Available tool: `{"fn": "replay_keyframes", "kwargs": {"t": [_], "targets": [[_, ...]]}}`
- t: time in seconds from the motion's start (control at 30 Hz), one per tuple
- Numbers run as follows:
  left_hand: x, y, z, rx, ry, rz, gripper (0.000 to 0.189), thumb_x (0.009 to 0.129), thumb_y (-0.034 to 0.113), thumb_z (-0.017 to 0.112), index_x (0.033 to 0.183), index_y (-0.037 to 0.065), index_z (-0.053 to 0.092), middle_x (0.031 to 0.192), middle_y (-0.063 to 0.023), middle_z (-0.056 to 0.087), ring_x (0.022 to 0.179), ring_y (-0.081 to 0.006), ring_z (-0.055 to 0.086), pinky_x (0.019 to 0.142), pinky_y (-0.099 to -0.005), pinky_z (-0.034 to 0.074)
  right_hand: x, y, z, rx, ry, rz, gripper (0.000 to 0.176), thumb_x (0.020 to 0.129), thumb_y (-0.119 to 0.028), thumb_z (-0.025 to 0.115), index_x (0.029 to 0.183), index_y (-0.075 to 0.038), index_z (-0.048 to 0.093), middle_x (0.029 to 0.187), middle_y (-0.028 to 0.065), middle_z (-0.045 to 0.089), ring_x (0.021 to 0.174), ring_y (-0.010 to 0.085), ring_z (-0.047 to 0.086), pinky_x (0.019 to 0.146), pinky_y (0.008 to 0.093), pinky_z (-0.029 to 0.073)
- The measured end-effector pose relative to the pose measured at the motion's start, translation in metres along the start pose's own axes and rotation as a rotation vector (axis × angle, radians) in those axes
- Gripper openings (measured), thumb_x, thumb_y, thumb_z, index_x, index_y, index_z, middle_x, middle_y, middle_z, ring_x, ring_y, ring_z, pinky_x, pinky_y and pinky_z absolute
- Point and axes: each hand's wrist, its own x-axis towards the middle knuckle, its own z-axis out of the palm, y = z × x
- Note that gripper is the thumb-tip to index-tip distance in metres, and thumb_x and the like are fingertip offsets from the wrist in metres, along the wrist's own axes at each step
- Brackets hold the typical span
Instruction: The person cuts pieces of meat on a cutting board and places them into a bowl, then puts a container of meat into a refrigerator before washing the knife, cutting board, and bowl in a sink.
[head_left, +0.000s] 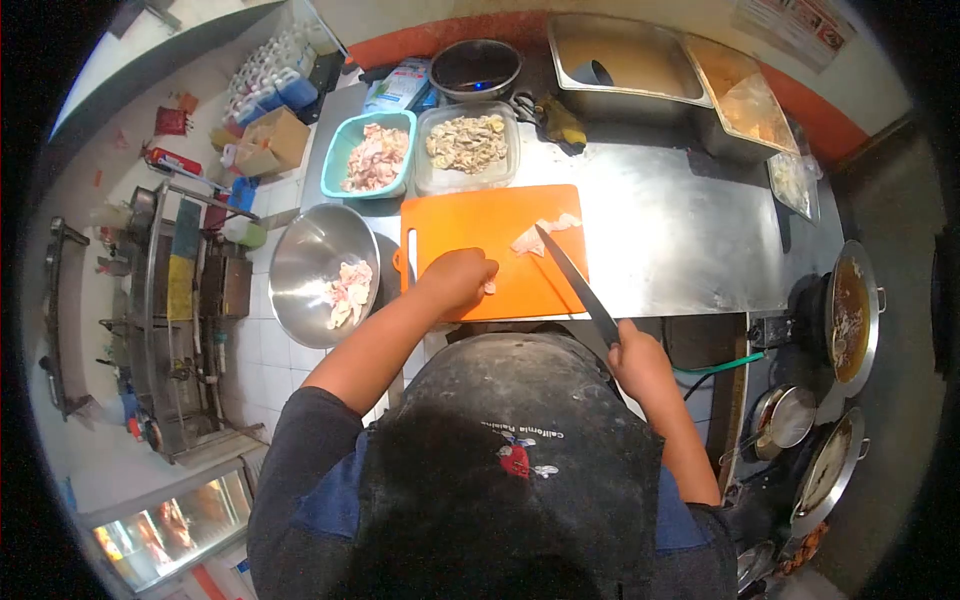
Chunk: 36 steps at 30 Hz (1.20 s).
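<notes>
My right hand (640,362) grips a large kitchen knife (582,285) by its handle. The blade slants up and left over an orange cutting board (450,215), its tip at some pale pink pieces of raw chicken (530,238). My left hand (458,280) is closed over the board's near left part, and a small pale bit that looks like chicken pokes out below its fingers. Left of the board, a steel bowl (290,255) holds more raw chicken (350,293). Behind it stands a teal tub (333,150) full of raw chicken pieces.
A clear plastic container (512,172) of greyish cut pieces stands behind the board, near a dark round basin (478,68). Deep steel pans (630,95) line the back of the steel table (690,230). At right are large pans (850,310); at left, a rack (160,310).
</notes>
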Motion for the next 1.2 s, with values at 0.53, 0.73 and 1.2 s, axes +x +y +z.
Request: {"fn": "replay_keyframes", "kwargs": {"t": [0.53, 0.73, 1.2], "targets": [[-0.008, -0.068, -0.132, 0.491, 0.598, -0.577, 0.044, 0.087, 0.027, 0.086, 0.126, 0.009, 0.079, 0.129, -0.0186, 0.073, 0.118, -0.0376, 0.070, 0.102, -0.0483, 0.057, 0.006, 0.015, 0.016, 0.037, 0.000, 0.036, 0.021, 0.099, -0.016, 0.062, 0.112, 0.000, 0.059, 0.101, 0.0335, 0.073, 0.098, 0.0555, 0.070, 0.086, 0.0648, 0.054], [0.056, 0.022, -0.006, -0.184, 0.446, -0.227, 0.036, 0.085, 0.024, 0.088, 0.110, 0.002, 0.076, 0.108, -0.0206, 0.076, 0.103, -0.0415, 0.073, 0.092, -0.0497, 0.059, 0.072, -0.034, 0.018, -0.040, -0.013, 0.018, 0.023, 0.106, -0.022, 0.054, 0.113, -0.002, 0.062, 0.101, 0.0287, 0.076, 0.098, 0.0506, 0.074, 0.087, 0.0623, 0.056], [0.079, 0.040, 0.030, -0.210, 0.555, -0.161, 0.012, 0.094, 0.017, 0.076, 0.095, 0.006, 0.079, 0.094, -0.0182, 0.075, 0.092, -0.0395, 0.073, 0.083, -0.0535, 0.058, 0.152, -0.074, 0.033, -0.179, -0.039, -0.053, 0.024, 0.109, -0.023, 0.051, 0.117, -0.003, 0.062, 0.101, 0.0256, 0.078, 0.098, 0.0465, 0.077, 0.086, 0.0574, 0.061]]}}
